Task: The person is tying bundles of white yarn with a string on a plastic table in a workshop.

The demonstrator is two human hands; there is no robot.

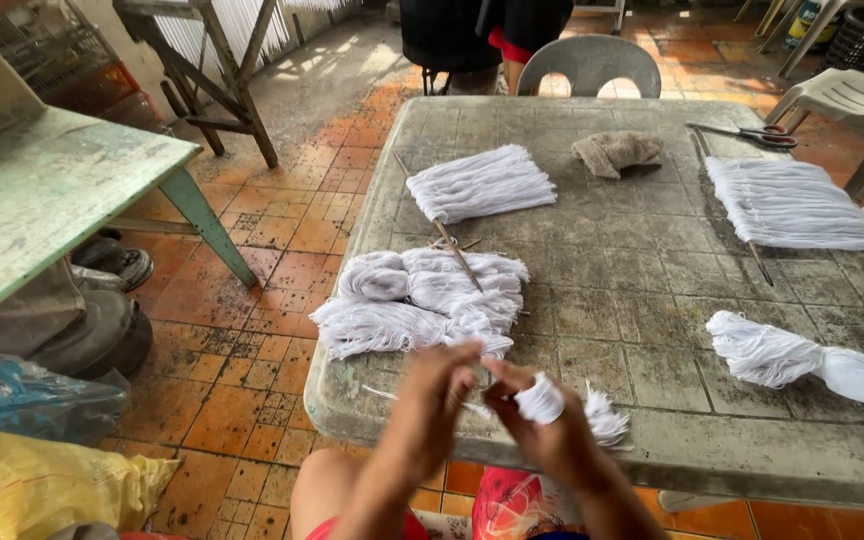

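A big grey stone-like table, worn and stained, fills most of the view and stands on an orange tiled floor; a pale green table is on the left and a grey plastic chair stands at the far edge. On the big table lie several flat bundles of white string: one on a thin stick at the far left, another wide one at the right, and a loose heap of tied bundles just in front of the person. A tied tassel lies at the right near edge, a crumpled brown cloth and scissors rest at the far side. At the near edge, the left hand and the right hand meet above the table border. The right hand is closed around a small white string bundle, whose cut ends spread out to the right; the left hand has its fingers pinched together at the bundle's head, apparently on a strand, though blur hides the exact grip. It seems the step in hand is the binding of this small bundle. The next move probably needs the right hand to keep the bundle firm while the left pulls the strand tight around it.
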